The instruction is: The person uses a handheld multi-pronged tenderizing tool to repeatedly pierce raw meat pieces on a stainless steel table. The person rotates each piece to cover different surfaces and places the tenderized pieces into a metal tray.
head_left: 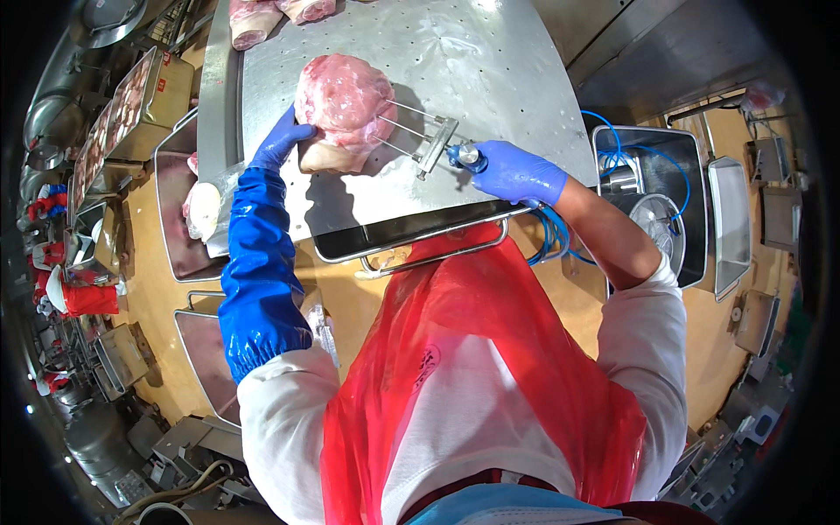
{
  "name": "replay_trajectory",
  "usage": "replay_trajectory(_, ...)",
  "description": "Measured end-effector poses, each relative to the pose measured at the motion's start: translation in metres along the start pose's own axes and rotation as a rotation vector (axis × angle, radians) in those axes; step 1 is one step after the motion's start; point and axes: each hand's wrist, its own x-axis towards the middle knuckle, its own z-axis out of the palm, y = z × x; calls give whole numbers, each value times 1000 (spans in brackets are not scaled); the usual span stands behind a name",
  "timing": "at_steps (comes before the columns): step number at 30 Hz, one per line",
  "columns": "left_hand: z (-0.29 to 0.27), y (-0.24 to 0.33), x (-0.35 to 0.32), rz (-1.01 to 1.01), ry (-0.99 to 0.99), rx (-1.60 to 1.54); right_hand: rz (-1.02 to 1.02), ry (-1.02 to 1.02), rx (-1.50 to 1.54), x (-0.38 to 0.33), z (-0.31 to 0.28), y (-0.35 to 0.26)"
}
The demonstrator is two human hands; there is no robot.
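A large raw piece of pork [346, 101], pink with pale skin at its near end, lies on the perforated metal table [472, 79]. Gloved in purple, my left hand [284, 138] grips its left side, thumb toward the near end; some fingers are hidden behind the meat. My right hand [516, 172], in a similar glove, is closed around the handle of a brine injector [437, 147]. Three long thin needles run from the injector's metal crossbar to the right side of the pork. Their tips are out of sight at or in the meat.
More pork pieces [254, 24] lie at the table's far left. A metal bin [171, 236] holding meat stands left; another bin [691, 262], with blue hose [682, 166] and metal parts, stands right. A rail [437, 258] edges the table's near side. People [87, 297] work far left.
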Motion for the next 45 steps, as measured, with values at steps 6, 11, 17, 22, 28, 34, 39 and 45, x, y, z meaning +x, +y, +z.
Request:
replay_trajectory(6,126,64,14,156,531,1029,44,-44,154,-11,4,2)
replay_trajectory(11,135,54,13,245,679,1144,39,-90,94,9,8,25)
replay_trajectory(17,148,58,13,250,655,1159,71,-58,172,-2,24,27)
replay_trajectory(22,149,57,14,263,662,1203,24,-15,73,-7,22,28)
replay_trajectory(28,144,59,14,233,637,1166,95,-79,98,-9,15,21)
replay_trajectory(34,136,57,16,246,614,1125,-153,144,-40,-6,30,26)
replay_trajectory(39,114,45,16,233,578,1000,-76,163,96,-57,28,32)
replay_trajectory(45,86,34,17,323,485,777,-114,234,138,-107,19,79)
